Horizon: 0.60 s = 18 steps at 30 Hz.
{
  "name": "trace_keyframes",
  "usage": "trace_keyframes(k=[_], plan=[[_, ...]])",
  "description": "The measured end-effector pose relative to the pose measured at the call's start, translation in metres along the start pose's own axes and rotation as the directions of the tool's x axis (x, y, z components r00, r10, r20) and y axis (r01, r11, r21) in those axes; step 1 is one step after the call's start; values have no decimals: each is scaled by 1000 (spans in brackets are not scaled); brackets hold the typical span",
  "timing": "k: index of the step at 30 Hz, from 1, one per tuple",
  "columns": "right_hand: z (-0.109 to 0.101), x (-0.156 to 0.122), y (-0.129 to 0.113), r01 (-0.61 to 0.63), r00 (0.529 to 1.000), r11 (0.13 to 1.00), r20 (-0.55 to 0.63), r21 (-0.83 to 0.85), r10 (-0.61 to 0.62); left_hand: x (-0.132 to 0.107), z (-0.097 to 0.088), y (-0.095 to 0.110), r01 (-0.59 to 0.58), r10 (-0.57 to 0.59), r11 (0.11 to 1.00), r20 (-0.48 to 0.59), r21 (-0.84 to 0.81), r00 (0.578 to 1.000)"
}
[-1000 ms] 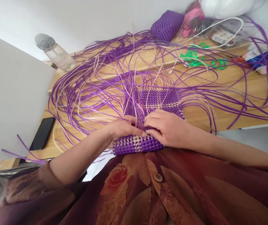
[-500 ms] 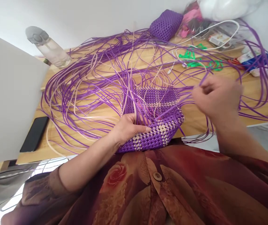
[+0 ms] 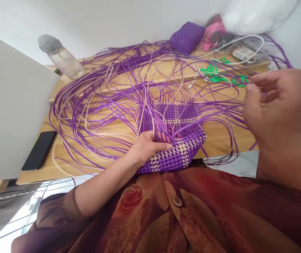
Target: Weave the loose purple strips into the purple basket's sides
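A half-woven purple and cream basket (image 3: 178, 154) rests at the near edge of the wooden table (image 3: 219, 135), against my body. My left hand (image 3: 147, 146) presses on its near left side, fingers closed over the weave and some upright strips. My right hand (image 3: 282, 100) is raised to the right of the basket, pinching a purple strip (image 3: 219, 109) that runs back to the weave. Long loose purple and cream strips (image 3: 98, 102) fan out from the basket across the table.
A clear water bottle (image 3: 61, 58) lies at the far left. A black phone (image 3: 38, 150) sits at the table's left edge beside a grey panel (image 3: 5, 112). A finished purple woven piece (image 3: 187, 35), green cord (image 3: 219, 70), white cable and plastic bags crowd the far right.
My right hand left the basket and drew a purple strip out to the right and upward. My left hand stayed on the weave.
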State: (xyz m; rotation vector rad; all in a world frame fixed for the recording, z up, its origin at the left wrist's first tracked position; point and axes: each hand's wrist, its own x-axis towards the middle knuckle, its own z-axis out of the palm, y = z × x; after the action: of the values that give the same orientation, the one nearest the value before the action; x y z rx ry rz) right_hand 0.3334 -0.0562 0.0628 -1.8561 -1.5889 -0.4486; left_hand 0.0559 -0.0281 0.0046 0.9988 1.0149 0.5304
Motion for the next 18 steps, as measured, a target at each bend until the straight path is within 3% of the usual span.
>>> trace_keyframes(k=[1, 2, 3, 4, 5, 6, 9, 11, 14, 18], plan=[[-4, -9, -21, 158, 985, 981, -88, 111, -149, 0, 1, 0, -4, 4, 1000, 2, -13, 1000], [-5, -18, -41, 311, 950, 902, -82, 298, -301, 0, 1, -1, -13, 13, 999, 5, -32, 1000], [-2, -28, -58, 420, 876, 767, 2, 486, -482, 0, 1, -1, -25, 26, 998, 11, -57, 1000], [3, -36, -71, 452, 785, 665, 88, 594, -613, 0, 2, -2, -37, 39, 996, 18, -85, 999], [11, -43, -80, 464, 744, 634, 116, 618, -658, 0, 2, -2, -44, 47, 993, 25, -110, 999], [20, -49, -84, 461, 731, 632, 137, 623, -668, 0, 2, -2, -46, 50, 991, 30, -126, 998], [46, -55, -79, 371, 807, 726, 187, 579, -561, -2, 1, -3, -48, 50, 992, 15, -116, 999], [56, -52, -71, 298, 827, 755, 237, 584, -510, -3, 1, -3, -55, 55, 994, -2, -97, 998], [63, -46, -65, 359, 790, 722, 221, 591, -572, -4, 0, -3, -44, 44, 994, -6, -101, 999], [67, -39, -63, 610, 697, 601, 10, 516, -717, -4, 0, -4, -3, 9, 990, 44, -141, 999]])
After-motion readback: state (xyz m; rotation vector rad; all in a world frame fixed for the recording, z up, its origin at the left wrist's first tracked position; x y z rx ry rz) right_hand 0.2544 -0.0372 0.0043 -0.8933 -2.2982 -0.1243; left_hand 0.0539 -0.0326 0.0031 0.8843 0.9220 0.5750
